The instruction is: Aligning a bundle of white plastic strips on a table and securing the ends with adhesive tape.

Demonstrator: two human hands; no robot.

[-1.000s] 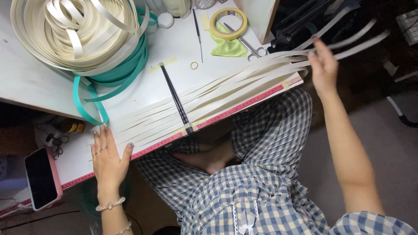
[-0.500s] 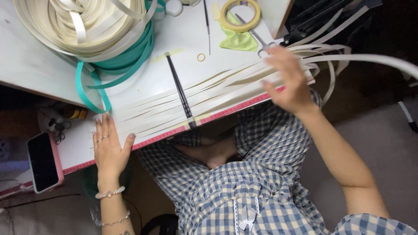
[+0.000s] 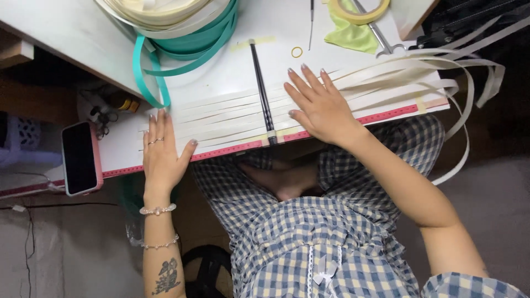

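Pink-cased smartphone (image 3: 80, 158) lies face up at the far left, beside the white work board (image 3: 221, 83). Left hand (image 3: 162, 154) presses flat, fingers spread and gripping nothing, on the near ends of the cream flat strips (image 3: 232, 118). Teal and cream strip coils (image 3: 182, 27) sit behind. Black rod (image 3: 261, 94) crosses the strips. Right hand (image 3: 320, 107) lies flat too, fingers splayed, holding them down; their far ends droop off the right edge near a yellow tape roll (image 3: 359, 11).

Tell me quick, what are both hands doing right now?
Left hand: open, flat on the cream strips' left ends.
Right hand: open, pressing the strips, holding nothing.
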